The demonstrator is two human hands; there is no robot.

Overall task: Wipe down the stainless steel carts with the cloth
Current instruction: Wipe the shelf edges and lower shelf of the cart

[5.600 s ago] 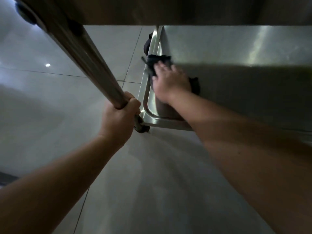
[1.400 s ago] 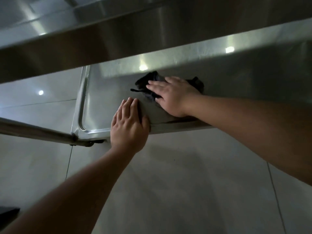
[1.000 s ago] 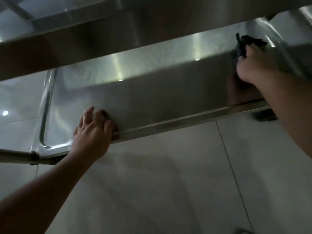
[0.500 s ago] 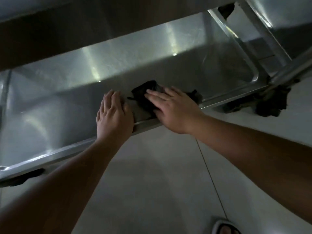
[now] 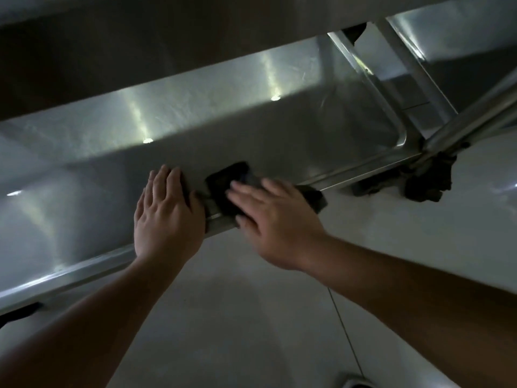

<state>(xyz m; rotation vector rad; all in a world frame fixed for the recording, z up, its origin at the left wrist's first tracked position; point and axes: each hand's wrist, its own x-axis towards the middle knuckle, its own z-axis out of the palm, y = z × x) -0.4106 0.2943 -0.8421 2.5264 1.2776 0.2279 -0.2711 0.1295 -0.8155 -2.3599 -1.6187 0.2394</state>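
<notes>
Nearest the camera lay the pale tiled floor (image 5: 251,317), with both bare forearms reaching out over it toward the low shelf of the brushed stainless steel cart (image 5: 84,208). The left hand (image 5: 167,217) rested flat on the shelf just inside its raised front rim, fingers (image 5: 161,182) straight and together, holding nothing; it seemed to be steadying the cart. Just beside it, the right hand (image 5: 275,228) pressed the dark, crumpled cloth (image 5: 228,182) down on the shelf at the same rim, fingers spread and fairly straight over it rather than curled round it, though motion blur softened their outline. Part of the cloth showed beyond the fingertips and a fold stuck out on the right of the hand, over the rim. The cloth looked soft and limp, likely to bunch or slide on the slick metal, so a flat palm over its middle probably served better than a pinch at one corner. Farther off, the shelf ran to a rounded corner where a slanted steel post (image 5: 472,113) met it above a dark caster (image 5: 428,182), and an upper shelf (image 5: 140,46) overhung everything in shadow
</notes>
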